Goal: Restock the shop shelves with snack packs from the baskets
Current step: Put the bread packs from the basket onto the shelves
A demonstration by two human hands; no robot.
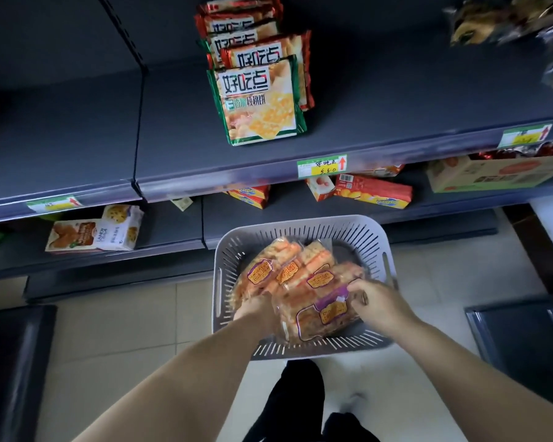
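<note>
the upper shelf (380,90) is mostly bare dark board, so there is plenty of room for stock, likely the reason the work happens here. a single row of biscuit packs (259,100) stands upright on it, faces forward, front pack near the lip so shoppers can read it. on the tiled floor (125,330) just in front of the shelving sits the grey slotted basket (300,221), parked directly below the person so both arms reach straight down into it. inside lie the clear snack packs (288,269), overlapping on their sides, none yet on a shelf. the nearest pack (316,320) is tilted up against the near wall, apparently being lifted out. the right hand (380,306) has its fingers curled over that pack's upper right edge, pinching the wrapper. the left hand (253,311) is at the pack's left side; its fingers are hidden behind the wrapper, so i cannot tell its grip. two hands probably steady the floppy bag. a price label (321,165) marks the shelf edge.
</note>
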